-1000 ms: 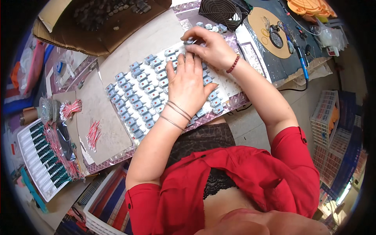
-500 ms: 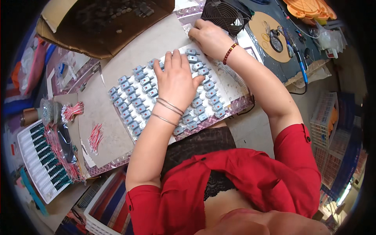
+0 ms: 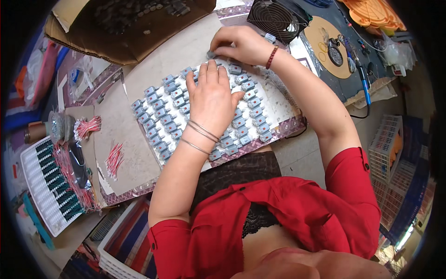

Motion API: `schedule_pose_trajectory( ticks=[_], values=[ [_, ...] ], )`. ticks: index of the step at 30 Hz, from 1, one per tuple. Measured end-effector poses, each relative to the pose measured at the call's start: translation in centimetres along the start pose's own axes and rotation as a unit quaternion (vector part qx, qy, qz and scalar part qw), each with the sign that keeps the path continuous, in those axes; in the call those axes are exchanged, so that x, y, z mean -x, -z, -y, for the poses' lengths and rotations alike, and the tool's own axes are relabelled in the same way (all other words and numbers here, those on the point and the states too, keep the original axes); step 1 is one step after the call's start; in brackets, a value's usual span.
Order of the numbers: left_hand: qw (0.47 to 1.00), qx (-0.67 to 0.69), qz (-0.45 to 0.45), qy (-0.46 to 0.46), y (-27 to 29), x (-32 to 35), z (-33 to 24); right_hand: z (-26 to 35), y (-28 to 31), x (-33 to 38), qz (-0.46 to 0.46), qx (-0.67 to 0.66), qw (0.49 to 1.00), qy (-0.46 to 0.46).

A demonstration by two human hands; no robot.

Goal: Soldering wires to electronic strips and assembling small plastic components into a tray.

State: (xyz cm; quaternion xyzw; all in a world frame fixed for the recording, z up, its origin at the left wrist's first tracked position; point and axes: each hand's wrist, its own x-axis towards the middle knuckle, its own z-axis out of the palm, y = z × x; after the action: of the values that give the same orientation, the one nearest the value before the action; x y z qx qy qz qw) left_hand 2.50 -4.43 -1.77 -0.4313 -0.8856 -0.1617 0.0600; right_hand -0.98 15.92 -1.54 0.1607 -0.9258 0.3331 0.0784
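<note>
Rows of small grey-blue, motor-like blocks with red dots stand in a white tray in front of me. My left hand lies over the middle of the tray, palm down with fingers stretched out, hiding some of the blocks. Just past the tray's far edge, my right hand pinches one small grey block between thumb and fingers. Another such block rests beside the right wrist, close to the fan.
A cardboard box holding loose grey parts opens at the far left. A black fan stands at the far right, near a blue soldering iron. Bundles of red-and-white wires and a white rack are at left.
My right hand has come left and nearer, and a grey block now shows in its fingertips. My left hand stays on the tray; the whole view has shifted slightly.
</note>
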Motion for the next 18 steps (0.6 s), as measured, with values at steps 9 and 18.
schedule_pose_trajectory(
  ticks=[9,18],
  values=[
    [0.989,0.112,-0.097,-0.029,1.4,-3.4,4.3,0.1,4.2,1.7,-0.038,0.194,0.980,-0.030],
    [0.988,0.142,0.052,-0.041,-1.9,-7.9,4.8,-0.8,2.0,2.1,0.033,0.125,0.992,-0.003]
  ],
)
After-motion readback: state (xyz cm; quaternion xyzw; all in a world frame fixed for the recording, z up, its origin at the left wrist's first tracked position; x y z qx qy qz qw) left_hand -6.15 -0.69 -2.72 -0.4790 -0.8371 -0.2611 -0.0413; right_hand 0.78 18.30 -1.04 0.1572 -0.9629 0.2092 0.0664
